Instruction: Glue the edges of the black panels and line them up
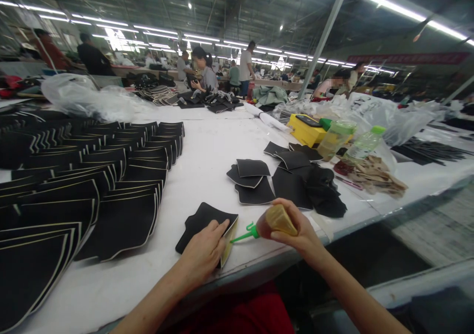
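Note:
My left hand [204, 251] presses flat on a black fabric piece [200, 221] lying near the front edge of the white table [207, 156]. The piece's right edge shows a yellowish strip. My right hand [292, 228] grips a small amber glue bottle [277, 219] with a green nozzle. The nozzle tip points left and touches that right edge, just beside my left fingers.
Overlapping rows of black pieces with pale edges [85, 176] fill the left of the table. A loose pile of black pieces [285, 181] lies ahead at right, with a yellow box [305, 130], two plastic bottles [335, 139] and plastic bags behind. Other people work at far tables.

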A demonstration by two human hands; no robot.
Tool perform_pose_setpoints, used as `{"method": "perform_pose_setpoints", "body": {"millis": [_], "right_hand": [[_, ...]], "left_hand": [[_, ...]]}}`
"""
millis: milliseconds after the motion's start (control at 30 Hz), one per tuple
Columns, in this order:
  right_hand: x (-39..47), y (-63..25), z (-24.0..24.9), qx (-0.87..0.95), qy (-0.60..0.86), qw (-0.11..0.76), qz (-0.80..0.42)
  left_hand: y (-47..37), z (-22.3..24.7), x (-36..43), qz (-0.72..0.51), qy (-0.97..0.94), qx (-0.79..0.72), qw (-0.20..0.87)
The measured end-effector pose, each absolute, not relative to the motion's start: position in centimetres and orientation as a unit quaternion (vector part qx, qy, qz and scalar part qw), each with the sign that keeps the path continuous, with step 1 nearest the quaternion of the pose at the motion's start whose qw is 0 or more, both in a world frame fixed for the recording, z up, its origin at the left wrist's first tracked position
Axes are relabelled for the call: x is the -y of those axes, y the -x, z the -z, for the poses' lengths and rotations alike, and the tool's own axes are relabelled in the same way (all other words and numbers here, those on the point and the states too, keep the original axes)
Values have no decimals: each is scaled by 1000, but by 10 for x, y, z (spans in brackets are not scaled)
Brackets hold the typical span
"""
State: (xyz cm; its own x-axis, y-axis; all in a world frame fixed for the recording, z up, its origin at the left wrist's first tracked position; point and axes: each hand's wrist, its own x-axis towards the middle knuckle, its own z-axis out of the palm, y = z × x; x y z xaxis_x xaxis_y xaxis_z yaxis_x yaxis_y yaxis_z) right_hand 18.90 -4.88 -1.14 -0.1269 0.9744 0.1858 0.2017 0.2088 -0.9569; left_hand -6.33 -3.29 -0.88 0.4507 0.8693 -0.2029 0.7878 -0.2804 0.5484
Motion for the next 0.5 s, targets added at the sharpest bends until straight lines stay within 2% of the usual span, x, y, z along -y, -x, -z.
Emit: {"method": "perform_pose_setpoints", "body": {"millis": [167,333,500], "right_hand": [[30,-194,12,624,472,518,-345],[39,-189,11,647,489,507,-291],[69,-174,13,602,505,486,-383]], "left_hand": [[64,9,33,-76,-791,-520,311],[64,13,33,-80,-798,-516,302],[65,18,33,-99,-796,-516,302]]}}
